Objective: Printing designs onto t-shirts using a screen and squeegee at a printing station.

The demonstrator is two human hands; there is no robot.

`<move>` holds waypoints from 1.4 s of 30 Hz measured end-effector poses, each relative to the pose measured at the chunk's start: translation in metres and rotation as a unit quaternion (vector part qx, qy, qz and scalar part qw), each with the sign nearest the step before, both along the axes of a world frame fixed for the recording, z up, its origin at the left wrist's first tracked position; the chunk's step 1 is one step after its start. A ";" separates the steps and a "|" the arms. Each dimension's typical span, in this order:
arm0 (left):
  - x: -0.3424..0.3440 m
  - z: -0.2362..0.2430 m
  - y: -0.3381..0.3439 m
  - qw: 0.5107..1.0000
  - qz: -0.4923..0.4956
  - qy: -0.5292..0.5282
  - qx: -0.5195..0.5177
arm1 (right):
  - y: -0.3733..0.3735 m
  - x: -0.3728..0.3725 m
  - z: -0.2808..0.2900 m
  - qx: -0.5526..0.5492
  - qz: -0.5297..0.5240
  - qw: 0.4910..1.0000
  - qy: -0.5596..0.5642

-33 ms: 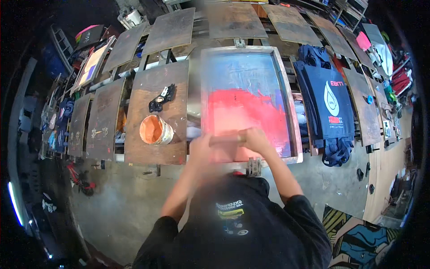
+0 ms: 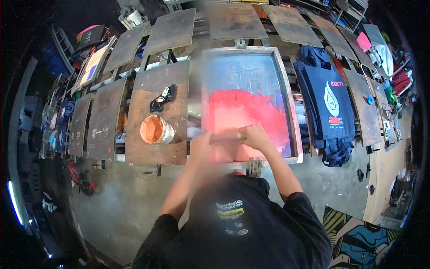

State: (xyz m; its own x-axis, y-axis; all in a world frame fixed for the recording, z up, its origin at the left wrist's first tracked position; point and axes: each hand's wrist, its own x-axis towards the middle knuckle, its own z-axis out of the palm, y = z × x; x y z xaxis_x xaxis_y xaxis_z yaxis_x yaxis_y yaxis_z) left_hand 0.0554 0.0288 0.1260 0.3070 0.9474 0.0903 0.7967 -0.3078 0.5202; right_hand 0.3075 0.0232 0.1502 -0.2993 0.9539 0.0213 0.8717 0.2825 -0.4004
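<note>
Both my hands grip a squeegee [image 2: 226, 136] by its pale handle, which lies crosswise near the close end of a screen printing frame [image 2: 283, 76]. My left hand [image 2: 201, 144], blurred, is closed on its left end. The fingers of my right hand [image 2: 254, 136] wrap round the right end. Red-pink ink [image 2: 251, 107] covers the near half of the blue mesh [image 2: 242, 67], with an uneven far edge. The squeegee's blade is hard to make out. Left of the frame, an ink-stained tub [image 2: 156, 130] with orange-red inside stands on a wooden board [image 2: 139, 148].
Beyond the tub lies a crumpled black item [image 2: 162, 98]. Navy printed bags [image 2: 329, 103] are stacked on a board to the right. Several flat boards, such as one at the back [image 2: 168, 28], surround the frame. A metal clamp [image 2: 254, 167] juts from the frame's near edge.
My hands and the squeegee have shifted very slightly away from me. The tub, frame and bags stay where they were.
</note>
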 end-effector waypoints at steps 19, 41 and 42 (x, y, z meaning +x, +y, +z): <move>0.016 0.000 -0.043 0.993 0.100 0.041 -0.051 | 0.015 0.013 0.002 -0.026 0.134 0.990 -0.033; 0.009 -0.008 -0.009 0.995 0.068 0.050 -0.046 | 0.013 0.004 -0.003 0.003 0.021 1.000 -0.003; 0.008 -0.011 -0.002 0.996 0.062 0.044 -0.044 | 0.017 0.000 -0.006 0.005 0.015 1.000 -0.009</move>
